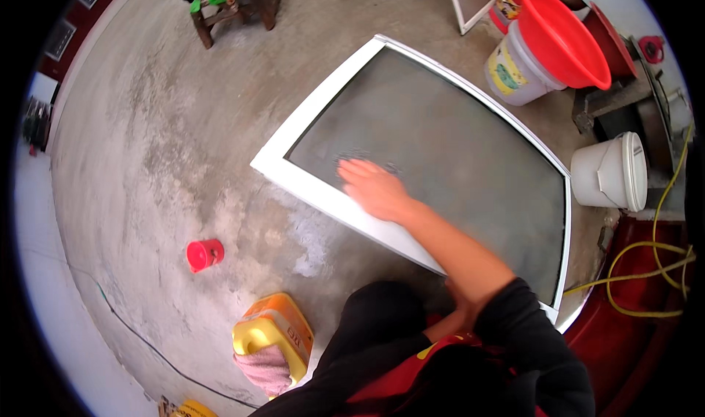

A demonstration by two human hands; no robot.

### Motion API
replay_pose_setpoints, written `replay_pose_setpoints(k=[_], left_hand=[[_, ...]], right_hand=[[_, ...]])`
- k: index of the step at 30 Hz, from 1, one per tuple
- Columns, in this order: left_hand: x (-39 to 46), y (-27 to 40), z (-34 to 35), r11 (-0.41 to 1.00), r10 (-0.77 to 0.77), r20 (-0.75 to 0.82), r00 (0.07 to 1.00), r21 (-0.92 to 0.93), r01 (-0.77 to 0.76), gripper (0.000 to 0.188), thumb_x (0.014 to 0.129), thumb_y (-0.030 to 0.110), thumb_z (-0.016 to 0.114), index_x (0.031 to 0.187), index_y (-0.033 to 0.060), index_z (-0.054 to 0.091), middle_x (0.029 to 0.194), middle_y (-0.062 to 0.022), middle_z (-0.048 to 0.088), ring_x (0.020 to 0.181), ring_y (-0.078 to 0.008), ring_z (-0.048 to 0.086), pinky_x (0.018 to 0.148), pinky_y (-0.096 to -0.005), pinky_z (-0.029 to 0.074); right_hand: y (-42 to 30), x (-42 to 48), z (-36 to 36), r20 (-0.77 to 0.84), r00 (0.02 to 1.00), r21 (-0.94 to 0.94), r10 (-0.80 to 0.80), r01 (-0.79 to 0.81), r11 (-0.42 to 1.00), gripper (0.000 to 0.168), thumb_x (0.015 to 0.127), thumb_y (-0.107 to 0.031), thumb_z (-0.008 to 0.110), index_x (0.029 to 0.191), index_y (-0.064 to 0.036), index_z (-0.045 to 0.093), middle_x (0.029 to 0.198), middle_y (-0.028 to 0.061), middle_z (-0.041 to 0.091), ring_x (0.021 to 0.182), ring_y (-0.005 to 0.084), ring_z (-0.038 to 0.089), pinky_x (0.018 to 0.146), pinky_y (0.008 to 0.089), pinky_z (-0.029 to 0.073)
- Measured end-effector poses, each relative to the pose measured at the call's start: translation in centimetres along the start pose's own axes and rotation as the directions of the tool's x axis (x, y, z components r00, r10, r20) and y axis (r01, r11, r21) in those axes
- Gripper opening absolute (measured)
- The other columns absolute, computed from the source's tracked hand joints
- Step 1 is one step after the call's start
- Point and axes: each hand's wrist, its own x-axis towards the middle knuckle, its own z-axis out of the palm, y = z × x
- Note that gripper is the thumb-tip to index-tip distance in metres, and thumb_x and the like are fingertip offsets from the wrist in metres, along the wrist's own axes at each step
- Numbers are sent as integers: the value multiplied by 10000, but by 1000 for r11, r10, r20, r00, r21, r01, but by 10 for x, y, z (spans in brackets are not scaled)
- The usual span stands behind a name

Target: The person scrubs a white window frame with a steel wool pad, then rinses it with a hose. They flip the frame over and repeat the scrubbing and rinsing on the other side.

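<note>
A white-framed window sash (330,100) with a grey, cloudy glass pane (440,125) lies tilted before me. My right hand (377,191) is flat and palm down on the pane's near left part, against the white frame, its fingers blurred. A dark mottled patch (352,155) shows by the fingertips; whether this is a scrubber under the hand or marks on the glass, I cannot tell. Below my right forearm, my left hand (462,304) is close to the sash's near edge, mostly hidden by that arm.
A small red cup (205,254) and a yellow jug (272,334) draped with a pink cloth (267,368) stand left on the concrete floor. At right are a lidded white bucket (600,172), a red basin (567,37) on another bucket (518,70), and a yellow hose (611,276). A wooden stool (234,15) stands beyond.
</note>
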Motion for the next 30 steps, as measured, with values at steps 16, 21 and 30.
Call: replay_pose_setpoints(k=[16,21,30], left_hand=[[60,-70,-27,905,-149,229,962,-361,226,584,913,536,304,1218,89,523,1211,-69,587,1126,-289,570,929,-390,464],[55,-40,-33,979,-46,224,973,-182,89,347,847,138,490,1182,56,531,1124,-82,603,978,-221,584,811,-337,463],[-19,24,-1,996,-69,-57,996,-65,65,292,701,-127,469,919,68,476,696,1,440,530,-105,362,454,-260,259]], right_hand=[[4,-41,-23,88,996,110,7,-16,994,416,996,-271,392,1326,-33,478,1462,108,398,1354,282,350,1132,395,274],[16,-94,-20,98,992,130,-83,70,989,427,997,-269,388,1354,-45,461,1477,98,382,1382,263,310,1151,384,244],[74,-422,-115,50,694,217,718,-710,670,444,994,-269,397,1373,-48,465,1467,129,399,1373,287,337,1147,386,252]])
